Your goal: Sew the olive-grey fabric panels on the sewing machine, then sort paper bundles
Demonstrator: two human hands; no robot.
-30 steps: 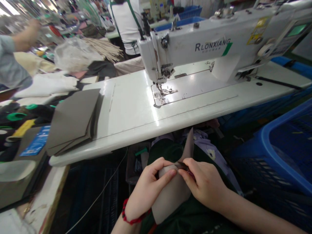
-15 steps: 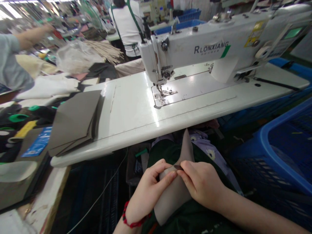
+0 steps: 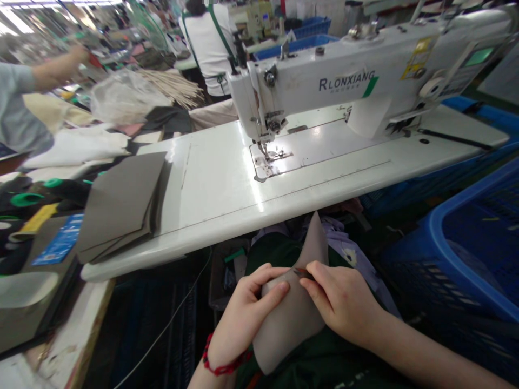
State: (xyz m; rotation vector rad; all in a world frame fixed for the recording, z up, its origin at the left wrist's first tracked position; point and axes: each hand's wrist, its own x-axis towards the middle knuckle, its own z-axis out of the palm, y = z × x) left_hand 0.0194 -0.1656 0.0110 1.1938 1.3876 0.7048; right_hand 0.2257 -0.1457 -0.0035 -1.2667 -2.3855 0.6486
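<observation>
A grey piece of fabric or leather (image 3: 290, 324) lies across my lap, its narrow end rising towards the table edge. My left hand (image 3: 251, 308) pinches the upper edge of this piece between thumb and fingers. In my right hand (image 3: 340, 297) is a small dark pointed tool (image 3: 303, 273), gripped between thumb and forefinger. Its tip is at the edge of the grey piece, close to my left fingertips. Most of the tool is hidden in my fingers, so its exact kind is unclear.
Ahead stands a white sewing machine (image 3: 312, 81) on a pale table (image 3: 214, 178). A stack of grey-brown panels (image 3: 121, 200) sits on its left end. Thread spools (image 3: 65, 189) lie farther left. To my right is a blue basket (image 3: 438, 243). A co-worker's arm (image 3: 60, 67) reaches in at upper left.
My right hand and the tool have drawn slightly to the right, away from my left fingertips. The grey piece has shifted a little, and the view has moved slightly.
</observation>
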